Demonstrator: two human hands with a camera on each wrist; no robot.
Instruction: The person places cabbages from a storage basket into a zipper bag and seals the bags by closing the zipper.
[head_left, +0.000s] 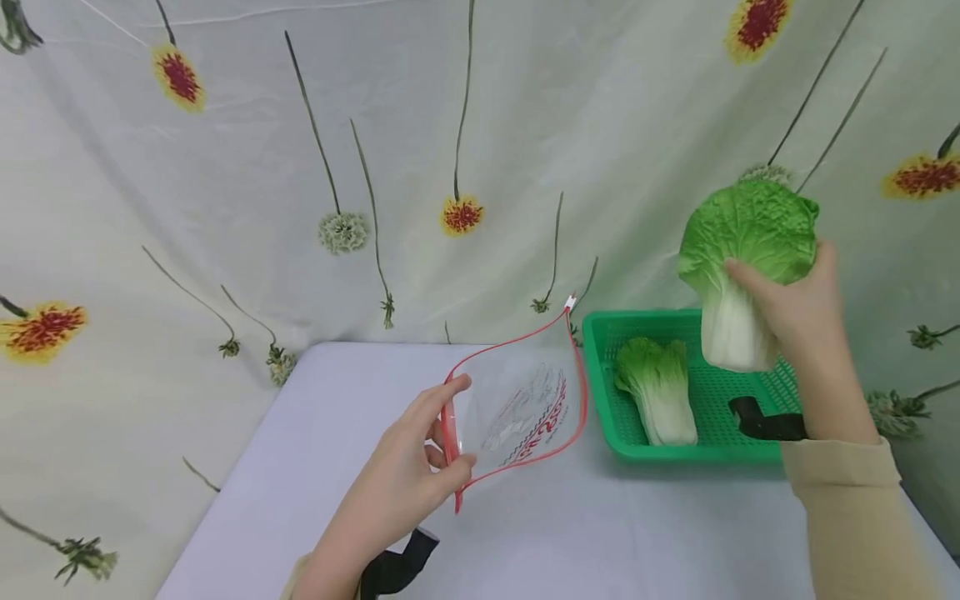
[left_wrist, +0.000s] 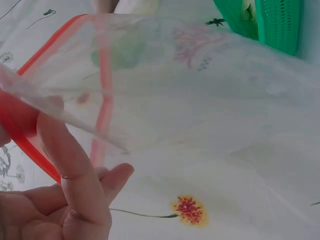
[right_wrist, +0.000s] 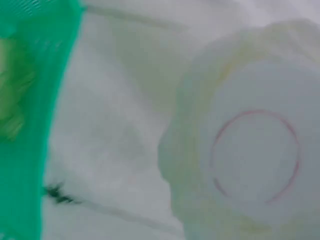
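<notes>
My right hand [head_left: 806,308] grips a napa cabbage [head_left: 738,329] by its white stalk, leafy green end up, raised over the green basket [head_left: 705,452]. The right wrist view shows this cabbage's pale base [right_wrist: 255,155] with a thin red ring on it. With fingers and thumb, my left hand [head_left: 408,458] holds a clear zip bag [head_left: 517,408] at its red-edged mouth, which gapes wide. Red and dark print marks the bag. In the left wrist view the fingers [left_wrist: 75,175] lie at the red edge, and the see-through film spreads past them.
A second, smaller cabbage [head_left: 663,396] lies in the left part of the basket, which stands at the table's back right. The table [head_left: 360,400] has a white cover. Behind it hangs a pale cloth [head_left: 405,108] with a flower print. Black straps [head_left: 397,567] are at both wrists.
</notes>
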